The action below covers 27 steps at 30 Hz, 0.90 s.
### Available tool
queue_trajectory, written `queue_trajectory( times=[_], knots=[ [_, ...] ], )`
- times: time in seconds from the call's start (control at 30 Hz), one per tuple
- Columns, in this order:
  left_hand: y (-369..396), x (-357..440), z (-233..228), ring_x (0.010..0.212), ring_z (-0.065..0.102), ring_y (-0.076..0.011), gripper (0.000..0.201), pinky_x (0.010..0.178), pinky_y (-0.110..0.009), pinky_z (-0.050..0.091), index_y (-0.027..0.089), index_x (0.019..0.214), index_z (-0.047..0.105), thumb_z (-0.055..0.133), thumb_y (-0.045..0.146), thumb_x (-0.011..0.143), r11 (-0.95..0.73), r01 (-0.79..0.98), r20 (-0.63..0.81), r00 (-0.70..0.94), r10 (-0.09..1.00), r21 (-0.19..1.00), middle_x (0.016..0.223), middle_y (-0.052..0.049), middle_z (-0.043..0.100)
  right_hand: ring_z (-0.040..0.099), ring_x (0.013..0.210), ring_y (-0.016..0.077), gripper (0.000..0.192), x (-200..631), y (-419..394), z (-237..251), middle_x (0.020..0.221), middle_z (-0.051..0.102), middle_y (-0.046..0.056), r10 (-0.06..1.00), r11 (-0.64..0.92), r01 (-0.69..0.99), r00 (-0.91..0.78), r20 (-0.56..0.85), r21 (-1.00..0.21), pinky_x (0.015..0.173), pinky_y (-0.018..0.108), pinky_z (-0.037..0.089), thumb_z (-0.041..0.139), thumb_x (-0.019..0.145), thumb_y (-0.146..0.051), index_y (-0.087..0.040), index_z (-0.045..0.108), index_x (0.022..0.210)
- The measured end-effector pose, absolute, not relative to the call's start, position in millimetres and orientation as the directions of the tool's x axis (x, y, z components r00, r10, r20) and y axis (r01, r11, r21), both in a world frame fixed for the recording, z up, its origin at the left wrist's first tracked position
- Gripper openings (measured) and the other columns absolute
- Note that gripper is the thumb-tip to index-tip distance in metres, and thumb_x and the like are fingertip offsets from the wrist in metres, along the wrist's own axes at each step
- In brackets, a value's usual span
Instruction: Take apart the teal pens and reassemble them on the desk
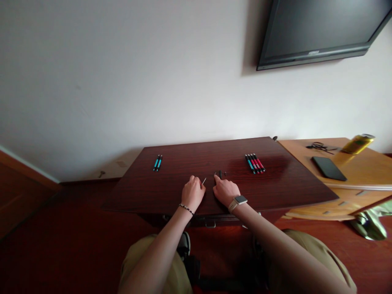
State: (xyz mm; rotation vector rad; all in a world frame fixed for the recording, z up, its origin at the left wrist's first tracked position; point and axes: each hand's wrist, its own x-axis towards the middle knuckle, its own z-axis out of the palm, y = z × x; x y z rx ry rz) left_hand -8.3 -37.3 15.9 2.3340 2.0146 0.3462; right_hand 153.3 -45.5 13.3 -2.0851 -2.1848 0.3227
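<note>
My left hand (192,192) is closed near the front middle of the dark table. A thin, light-coloured stick, like a pen refill (204,180), pokes out from its thumb side, pointing up and right. Just to the right, my right hand (226,191) rests low over the tabletop, its index finger reaching forward and the other fingers curled. At that fingertip is a tiny piece (214,174), too small to name; the thumb is hidden. Beyond the right hand lie a short black tube (220,174) and a tiny dark part (225,173).
Two blue-and-black pens (157,163) lie on the dark table's (183,157) left side. Several blue and red pens (255,163) lie in a row at right. A wooden cabinet (376,163) adjoins it, bearing a black tablet-like slab (329,168), a cable (320,147) and a yellow can (358,143).
</note>
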Motion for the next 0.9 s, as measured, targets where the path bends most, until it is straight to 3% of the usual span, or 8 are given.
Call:
queue_trajectory(
  times=[0.9],
  knots=[
    [-18.5, 29.2, 10.9, 0.101, 0.071, -0.0220, 0.013, 0.082, -0.030, 0.054, 0.018, 0.101, 0.065, 0.054, 0.024, 0.103, -0.190, 0.963, 0.139, 0.164, 0.977, 0.192, 0.115, -0.011, 0.064, 0.076, 0.105, 0.0335, 0.050, 156.7, -38.5, 19.6, 0.113, 0.077, 0.018, 0.995, 0.000, 0.971, -0.023, -0.093, -0.240, 0.086, 0.041, 0.054, 0.046, 0.101, -0.027, -0.019, 0.050, 0.150]
  ],
)
